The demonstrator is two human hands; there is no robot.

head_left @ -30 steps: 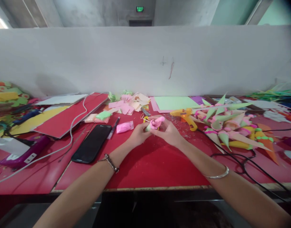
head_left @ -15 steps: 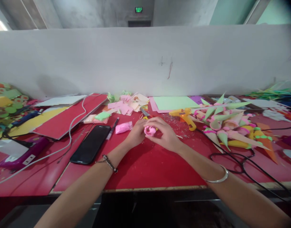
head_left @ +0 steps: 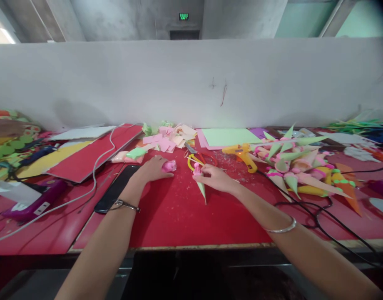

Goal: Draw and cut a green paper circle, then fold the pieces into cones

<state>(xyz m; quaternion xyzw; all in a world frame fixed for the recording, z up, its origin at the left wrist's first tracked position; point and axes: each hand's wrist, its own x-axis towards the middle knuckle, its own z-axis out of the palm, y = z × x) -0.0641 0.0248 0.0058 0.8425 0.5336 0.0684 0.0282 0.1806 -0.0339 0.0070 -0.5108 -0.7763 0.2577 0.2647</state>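
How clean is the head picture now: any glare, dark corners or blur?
Head view: the top-right corner goes black; a bright patch sits top left; a soft shadow marks the pale partition at left; the exit sign glows green; fine detail on the green cone in the right hand looks soft.

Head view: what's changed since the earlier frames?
The left hand let go of the green-and-pink paper cone and moved left to the pink packet; whether it grips it is unclear. The right hand keeps the cone, its green tip now pointing toward the near edge of the red table. The scissors are more exposed. The glue gun and smartphone stayed put.
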